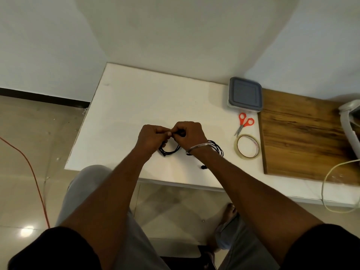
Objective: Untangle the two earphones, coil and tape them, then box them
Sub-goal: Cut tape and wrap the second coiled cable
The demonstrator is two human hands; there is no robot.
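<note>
Both hands met over the middle of the white table (124,106). L hand (151,137) & R hand (190,134) had fingers curled, tips touching, and pinched the top of a black coil (169,151) betw. them. The coil's loop hung below the knuckles; whether its lower edge touched the table couldn't be told. What exactly sat in the pinch (wire only or sth. more) was too small to tell.

The 2nd coil (218,148), also black, lay on the table just behind the R wrist, partly hidden by the forearm. A bud (203,167) lay nr. the front edge, beside that forearm. A bangle (198,146) sat on the R wrist.

Tape (247,146) lay flat to the right of the 2nd coil, near but apart. Scissors (243,123), orange handles, lay just beyond the tape, blades pointing toward it. The box (245,94), grey lid on, stood at the back beyond the scissors, next to a wood board (303,133).

An orange cable (37,182) ran on the floor at left, a pale cable (324,184) at right.
</note>
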